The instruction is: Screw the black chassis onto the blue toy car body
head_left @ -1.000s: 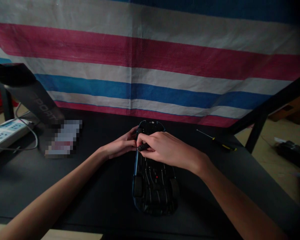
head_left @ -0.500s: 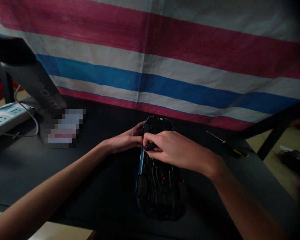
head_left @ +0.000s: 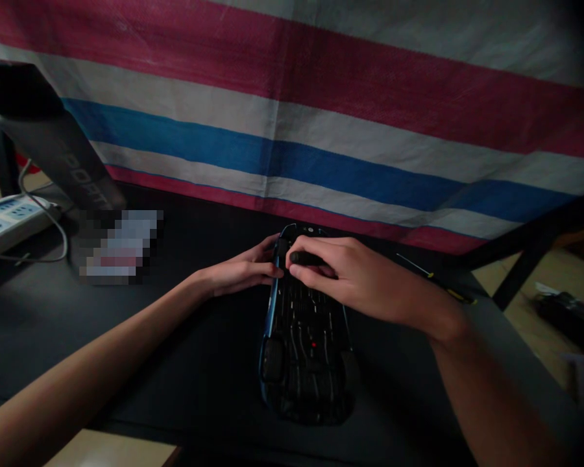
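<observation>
Upturned toy car, six o'clock of view | left hand, thumb parted from fingers, at its ten-o'clock flank | right hand, pinching black handle, towards twelve-o'clock end | advised: handle square, shell braced.

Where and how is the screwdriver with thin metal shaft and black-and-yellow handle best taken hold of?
Probably by its black-and-yellow handle, coming from above and closing across its width. The screwdriver lies flat on the black table, and the handle looks thicker than the thin metal shaft.
</observation>
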A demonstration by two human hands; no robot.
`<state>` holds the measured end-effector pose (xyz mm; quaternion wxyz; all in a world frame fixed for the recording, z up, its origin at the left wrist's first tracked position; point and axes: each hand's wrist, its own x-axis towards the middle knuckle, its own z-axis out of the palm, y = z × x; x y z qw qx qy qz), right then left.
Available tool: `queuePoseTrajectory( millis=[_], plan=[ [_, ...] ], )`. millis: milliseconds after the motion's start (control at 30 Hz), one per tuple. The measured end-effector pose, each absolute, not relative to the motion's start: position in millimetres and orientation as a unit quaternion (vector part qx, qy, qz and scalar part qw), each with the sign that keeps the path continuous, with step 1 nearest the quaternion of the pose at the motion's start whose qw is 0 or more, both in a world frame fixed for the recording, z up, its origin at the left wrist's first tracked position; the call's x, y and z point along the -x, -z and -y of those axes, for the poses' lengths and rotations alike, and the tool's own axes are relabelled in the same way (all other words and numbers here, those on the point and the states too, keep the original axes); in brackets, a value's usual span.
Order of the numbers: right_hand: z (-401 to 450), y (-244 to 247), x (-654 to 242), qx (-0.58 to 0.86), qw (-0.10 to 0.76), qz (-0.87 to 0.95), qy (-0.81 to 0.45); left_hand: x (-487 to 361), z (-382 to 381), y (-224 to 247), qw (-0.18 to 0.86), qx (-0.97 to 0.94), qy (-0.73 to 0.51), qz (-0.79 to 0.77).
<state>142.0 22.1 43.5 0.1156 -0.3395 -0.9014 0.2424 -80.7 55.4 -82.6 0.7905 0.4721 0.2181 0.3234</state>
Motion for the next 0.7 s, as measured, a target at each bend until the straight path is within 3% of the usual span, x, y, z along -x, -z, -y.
queuePoseTrajectory(
  millis=[133,700],
  plan=[
    [-20,-52,-147,0.337,0.143,0.895,-0.254,80,-55,81,0.789,-0.474,-0.322,-0.221],
    [-11,-25,-128,0.355,0.060,0.906,-0.223,80,-54,78,0.783,-0.483,-0.327,-0.215]
  ],
)
